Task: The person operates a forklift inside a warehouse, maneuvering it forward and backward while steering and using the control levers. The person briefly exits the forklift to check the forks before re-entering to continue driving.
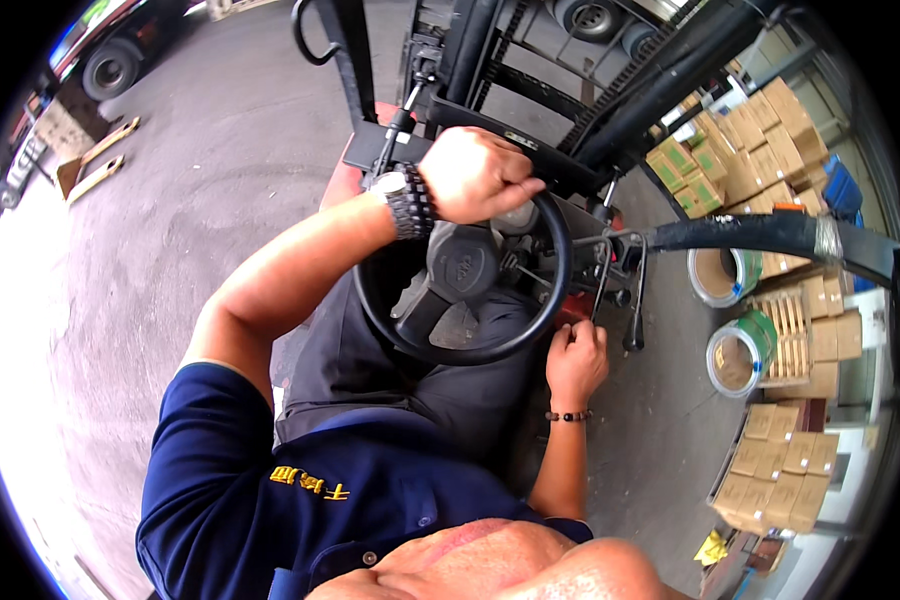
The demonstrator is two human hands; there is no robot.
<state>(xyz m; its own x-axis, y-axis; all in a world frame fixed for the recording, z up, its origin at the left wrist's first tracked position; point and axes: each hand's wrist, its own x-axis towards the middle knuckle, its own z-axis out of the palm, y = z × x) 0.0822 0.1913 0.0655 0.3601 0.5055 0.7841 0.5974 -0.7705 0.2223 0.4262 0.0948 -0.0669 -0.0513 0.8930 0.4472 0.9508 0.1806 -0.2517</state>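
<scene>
The left hand (475, 172) is fisted tight over the top of the black steering wheel (450, 330), a thick ring with a grey hub below the fingers. The right hand (576, 355) is curled around a thin black lever (604, 275) rising above its knuckles.

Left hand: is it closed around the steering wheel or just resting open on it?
Closed. The left hand is curled into a fist over the top rim of the black steering wheel, fingers wrapped around it.
</scene>
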